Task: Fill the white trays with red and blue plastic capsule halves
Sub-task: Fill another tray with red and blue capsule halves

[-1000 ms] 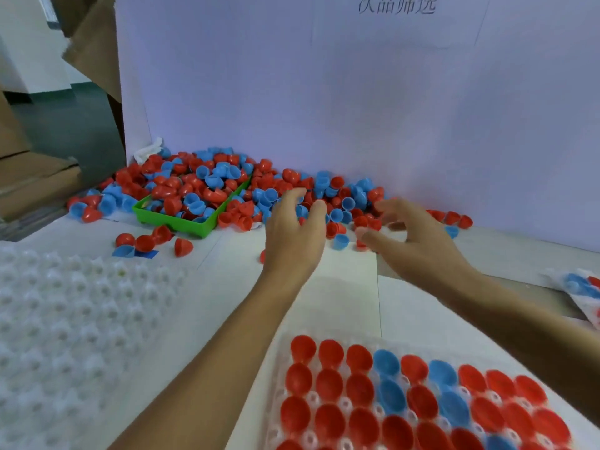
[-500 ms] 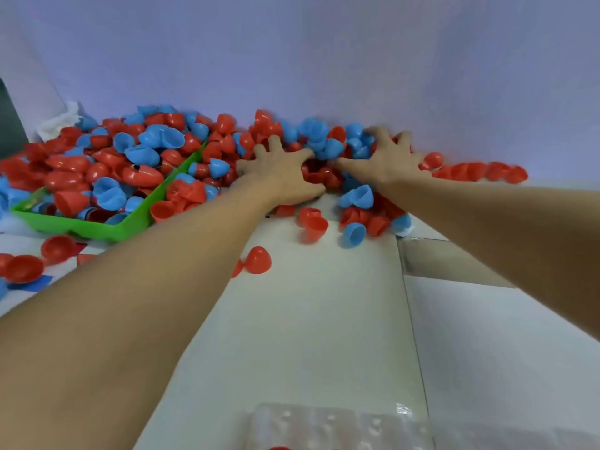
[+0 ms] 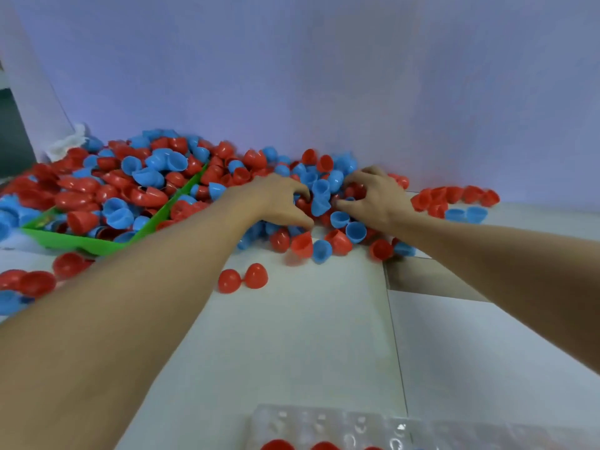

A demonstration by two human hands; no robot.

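A big heap of red and blue capsule halves [image 3: 156,177] lies along the back wall. Both my arms reach into its right part. My left hand [image 3: 276,199] has its fingers curled down around halves, thumb low on the table side. Facing it, my right hand [image 3: 376,196] is curled the same way. A clump of blue and red halves [image 3: 321,196] is squeezed between the two hands. The white tray [image 3: 328,423] shows only its far edge at the bottom, with red halves [image 3: 276,445] in its nearest visible cups.
A green bin [image 3: 81,243] full of halves sits at the left, buried in the heap. Loose red halves [image 3: 243,279] lie on the white table before my hands. More red halves [image 3: 454,196] line the wall at right. A brown gap [image 3: 428,280] breaks the tabletop.
My hands lay flat and spread on the heap; now their fingers are curled and pulled in towards each other. Several halves have rolled forward onto the table.
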